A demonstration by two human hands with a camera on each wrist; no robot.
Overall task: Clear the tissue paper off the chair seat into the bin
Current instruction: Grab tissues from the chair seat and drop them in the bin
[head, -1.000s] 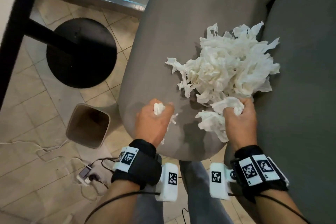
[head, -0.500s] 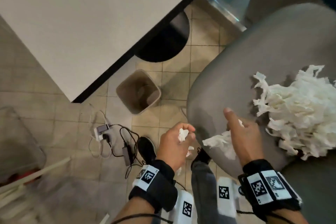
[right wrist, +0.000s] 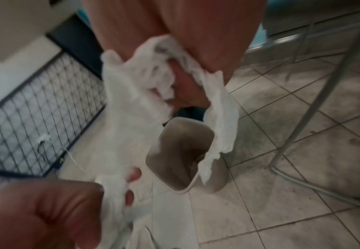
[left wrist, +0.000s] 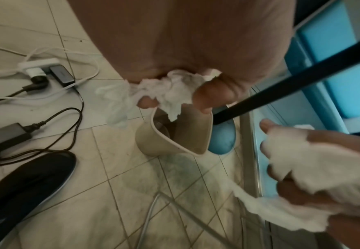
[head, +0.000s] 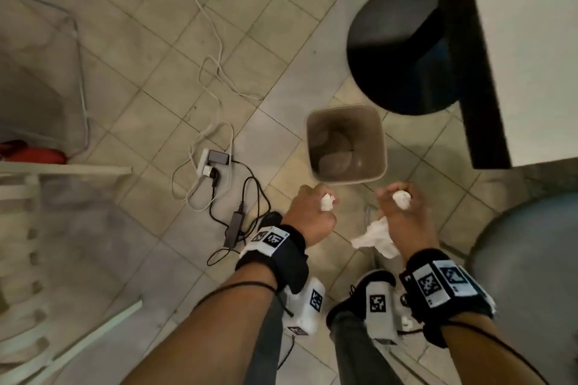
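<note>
Both hands have swung away from the chair seat [head: 528, 259], where they were half a second ago, and I now look straight down at the tiled floor [head: 150, 50]. Only a grey corner of that seat shows at the lower right, its tissue heap out of my view. A white table's black edge [head: 469, 72] and round black base [head: 397, 50] stand beyond the bin [head: 345, 176], which sits open-mouthed on the tiles just ahead of my knuckles with bare floor on its left and near sides. A power strip with cables [head: 215, 162] lies well to its left.

My right hand [head: 403, 222] is clenched around a wad of tissue paper [head: 373, 239], with a loose tail trailing below the fist. My left hand [head: 309, 216] is closed on a smaller tissue scrap [head: 327, 201], and the left wrist view shows it dangling above the bin's rim. Neither fist is over the opening in the head view; both sit beside its near edge.
</note>
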